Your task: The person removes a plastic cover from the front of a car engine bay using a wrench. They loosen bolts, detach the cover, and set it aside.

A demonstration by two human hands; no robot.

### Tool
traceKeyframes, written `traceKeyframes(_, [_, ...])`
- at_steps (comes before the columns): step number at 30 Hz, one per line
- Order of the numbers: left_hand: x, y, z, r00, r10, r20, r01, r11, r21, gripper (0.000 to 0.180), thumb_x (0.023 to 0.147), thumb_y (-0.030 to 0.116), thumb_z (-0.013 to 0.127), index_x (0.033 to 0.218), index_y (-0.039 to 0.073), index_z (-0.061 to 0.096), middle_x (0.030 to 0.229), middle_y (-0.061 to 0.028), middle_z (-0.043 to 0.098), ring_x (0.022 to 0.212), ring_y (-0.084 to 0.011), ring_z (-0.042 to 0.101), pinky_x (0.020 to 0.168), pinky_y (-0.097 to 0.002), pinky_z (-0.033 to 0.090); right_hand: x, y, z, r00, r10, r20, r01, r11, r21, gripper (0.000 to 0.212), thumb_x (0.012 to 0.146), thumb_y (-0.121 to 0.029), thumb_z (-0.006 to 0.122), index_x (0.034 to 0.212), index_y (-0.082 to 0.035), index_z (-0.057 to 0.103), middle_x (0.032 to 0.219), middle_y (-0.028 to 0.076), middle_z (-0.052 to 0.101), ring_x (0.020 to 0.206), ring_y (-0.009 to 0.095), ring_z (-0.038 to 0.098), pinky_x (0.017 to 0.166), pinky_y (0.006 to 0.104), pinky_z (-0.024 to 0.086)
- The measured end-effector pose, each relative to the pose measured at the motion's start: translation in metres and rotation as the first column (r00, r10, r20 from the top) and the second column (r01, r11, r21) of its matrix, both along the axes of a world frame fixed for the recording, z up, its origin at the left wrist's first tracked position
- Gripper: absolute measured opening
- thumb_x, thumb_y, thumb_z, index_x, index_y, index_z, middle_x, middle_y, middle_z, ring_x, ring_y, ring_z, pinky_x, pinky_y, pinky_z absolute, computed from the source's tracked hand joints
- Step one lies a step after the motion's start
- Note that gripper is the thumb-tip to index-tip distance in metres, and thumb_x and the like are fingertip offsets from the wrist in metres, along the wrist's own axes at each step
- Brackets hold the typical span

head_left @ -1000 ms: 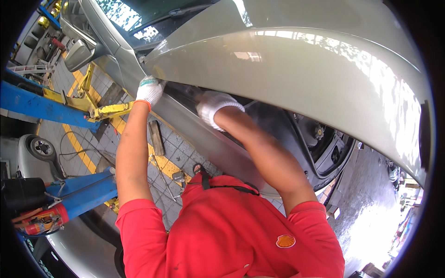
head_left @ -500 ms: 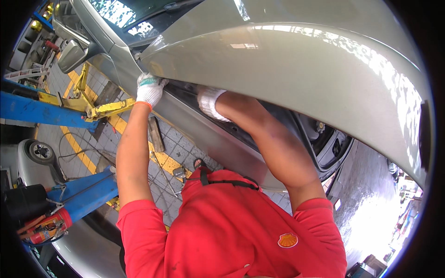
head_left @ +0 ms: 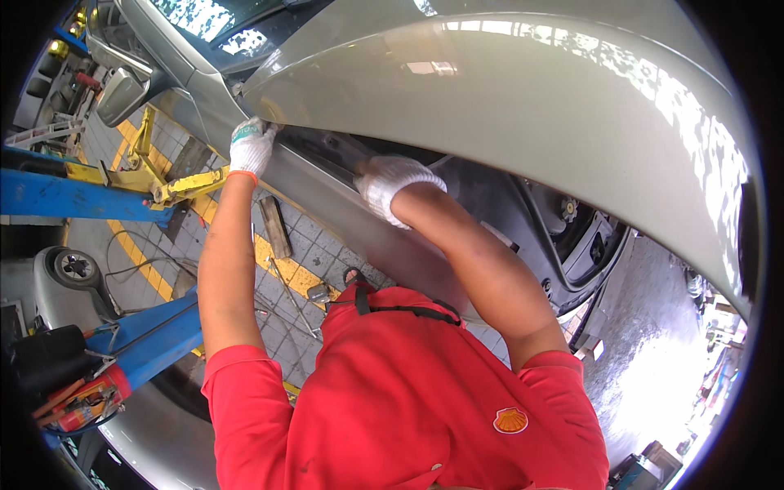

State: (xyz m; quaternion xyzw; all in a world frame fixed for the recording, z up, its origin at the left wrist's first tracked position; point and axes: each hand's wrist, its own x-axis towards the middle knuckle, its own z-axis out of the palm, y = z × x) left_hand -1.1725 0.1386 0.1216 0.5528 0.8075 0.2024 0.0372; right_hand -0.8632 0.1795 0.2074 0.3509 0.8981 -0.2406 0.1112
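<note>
Lift (head_left: 49,196): blue, far left, w/ yellow arm under car.
Left hand (head_left: 249,147): gloved, fingers curled over fender (head_left: 327,196) edge by hood (head_left: 506,106) corner.
Right hand (head_left: 396,184): gloved, reaching into engine bay; can't tell if fingers grip anything.
Risk: I'd say raised hood could drop on my arms if bumped; left grip may slip off the edge.

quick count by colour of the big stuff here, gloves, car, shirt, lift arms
White: 2, the glove on the left hand and the glove on the right hand
Silver: 1, the raised hood of the car
Red: 1, the shirt
Blue: 2, the lift arms
Yellow: 1, the lift pad arm
Total: 7
</note>
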Motion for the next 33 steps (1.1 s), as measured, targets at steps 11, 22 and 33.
traceKeyframes(11, [0.02,-0.017,0.018,0.988,0.012,0.156,-0.02,0.999,0.046,0.035,0.101,0.033,0.064,0.118,0.004,0.074,0.114,-0.0256,0.072,0.111,-0.0445,0.065,0.097,-0.0511,0.05,-0.039,0.002,0.049,0.985,-0.163,0.053,0.159,0.984,0.081,0.034,0.097,-0.017,0.06,0.126,-0.004,0.073,0.131,0.018,0.073,0.116,0.033,0.073,0.099,0.0418,0.057])
traceKeyframes(22, [0.024,-0.016,0.018,0.985,0.007,0.174,-0.015,0.999,0.046,0.041,0.1,0.038,0.065,0.119,0.003,0.074,0.118,-0.0242,0.073,0.117,-0.0426,0.065,0.101,-0.0473,0.049,0.001,-0.045,-0.059,0.966,-0.242,-0.094,0.22,0.956,-0.193,0.051,0.11,-0.04,0.035,0.15,-0.015,0.053,0.142,0.022,0.064,0.128,0.044,0.062,0.11,0.0525,0.048])
traceKeyframes(33, [0.05,-0.008,0.025,0.985,0.134,0.105,-0.139,0.989,0.045,0.046,0.097,0.04,0.069,0.123,0.001,0.069,0.113,-0.0265,0.073,0.113,-0.0451,0.066,0.099,-0.0512,0.051,0.022,-0.049,-0.048,0.961,-0.25,-0.122,0.229,0.96,-0.159,0.059,0.108,-0.056,0.037,0.155,-0.024,0.05,0.139,0.021,0.065,0.124,0.044,0.064,0.105,0.051,0.051])
